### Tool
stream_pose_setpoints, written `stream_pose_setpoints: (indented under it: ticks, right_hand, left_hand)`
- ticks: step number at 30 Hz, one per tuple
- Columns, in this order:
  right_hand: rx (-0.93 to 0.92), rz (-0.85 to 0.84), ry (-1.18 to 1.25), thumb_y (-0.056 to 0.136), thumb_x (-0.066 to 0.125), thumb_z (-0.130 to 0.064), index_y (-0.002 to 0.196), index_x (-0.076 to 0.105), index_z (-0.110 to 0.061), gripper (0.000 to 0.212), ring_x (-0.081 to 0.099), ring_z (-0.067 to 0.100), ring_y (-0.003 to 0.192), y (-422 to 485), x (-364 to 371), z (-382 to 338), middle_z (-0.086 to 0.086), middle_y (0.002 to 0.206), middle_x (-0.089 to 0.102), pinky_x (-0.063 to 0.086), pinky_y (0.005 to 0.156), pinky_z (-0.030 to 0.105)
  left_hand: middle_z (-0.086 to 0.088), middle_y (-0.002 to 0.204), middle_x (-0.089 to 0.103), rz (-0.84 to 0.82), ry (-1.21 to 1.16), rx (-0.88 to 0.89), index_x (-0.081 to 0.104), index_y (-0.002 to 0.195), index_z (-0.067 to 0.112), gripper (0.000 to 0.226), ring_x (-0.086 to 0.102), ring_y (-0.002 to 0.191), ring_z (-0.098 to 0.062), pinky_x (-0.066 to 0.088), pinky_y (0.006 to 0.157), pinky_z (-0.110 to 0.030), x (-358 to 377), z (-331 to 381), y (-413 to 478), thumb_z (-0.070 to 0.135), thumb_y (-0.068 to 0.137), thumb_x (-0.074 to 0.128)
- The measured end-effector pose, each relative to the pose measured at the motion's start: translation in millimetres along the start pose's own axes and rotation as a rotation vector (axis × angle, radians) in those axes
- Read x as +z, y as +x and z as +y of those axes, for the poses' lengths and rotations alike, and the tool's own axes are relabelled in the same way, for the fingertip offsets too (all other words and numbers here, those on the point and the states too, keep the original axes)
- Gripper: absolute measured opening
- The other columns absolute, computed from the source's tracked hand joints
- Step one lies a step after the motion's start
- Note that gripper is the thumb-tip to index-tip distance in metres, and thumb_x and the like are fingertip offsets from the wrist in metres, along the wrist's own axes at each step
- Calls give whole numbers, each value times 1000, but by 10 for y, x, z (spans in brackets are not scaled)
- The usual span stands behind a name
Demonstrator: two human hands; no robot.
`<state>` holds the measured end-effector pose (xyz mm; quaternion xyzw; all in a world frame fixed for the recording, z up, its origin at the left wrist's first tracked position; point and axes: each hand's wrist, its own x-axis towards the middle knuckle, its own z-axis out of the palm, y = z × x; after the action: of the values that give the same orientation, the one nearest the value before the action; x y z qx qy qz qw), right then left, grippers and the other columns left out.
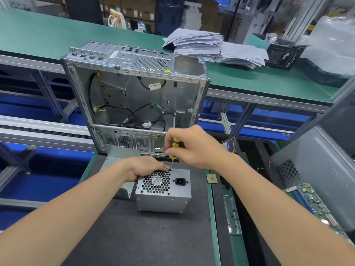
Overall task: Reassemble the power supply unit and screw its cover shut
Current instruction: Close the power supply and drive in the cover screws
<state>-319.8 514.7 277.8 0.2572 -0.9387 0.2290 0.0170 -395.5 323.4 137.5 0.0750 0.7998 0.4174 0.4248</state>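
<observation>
head view: one power supply unit (163, 201), left hand (146, 167) gripping it; right hand (194, 148) fingers (169, 150) round one screwdriver (175, 144).

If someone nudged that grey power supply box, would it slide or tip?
Probably slide rather than tip: the power supply unit sits flat and squat on the black mat. Its sheet-metal case looks stiff. The left hand grips it, so it may shift easily.
</observation>
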Motion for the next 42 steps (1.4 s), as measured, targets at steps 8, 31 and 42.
stream_pose_setpoints:
  ticks: [8, 31, 42]
  right_hand:
    - [51, 64, -171, 100, 61, -48, 107, 59, -27, 23, 62, 9, 86, 46, 60, 20, -11, 100, 67, 55, 76, 36]
    - [-183, -234, 6, 95, 70, -14, 98, 65, -25, 13, 61, 5, 88, 78, -103, 31, -17, 93, 66, 48, 78, 18]
    - [263, 101, -8, 92, 74, -46, 79, 48, -24, 36, 60, 21, 71, 95, 104, 2, -1, 72, 62, 49, 58, 38]
  left_hand:
    - [2, 145, 54, 25, 24, -12, 66, 131, 24, 59, 49, 135, -22, 38, 116, -41, 22, 4, 13, 59, 83, 68]
    - [-2, 152, 49, 71, 35, 12, 59, 139, 19, 65, 43, 138, -21, 36, 114, -37, 46, 17, -5, 57, 88, 69]
    - [-6, 143, 58, 63, 26, -45, 62, 134, 18, 68, 52, 132, -26, 39, 117, -45, 58, 53, -25, 59, 80, 66]
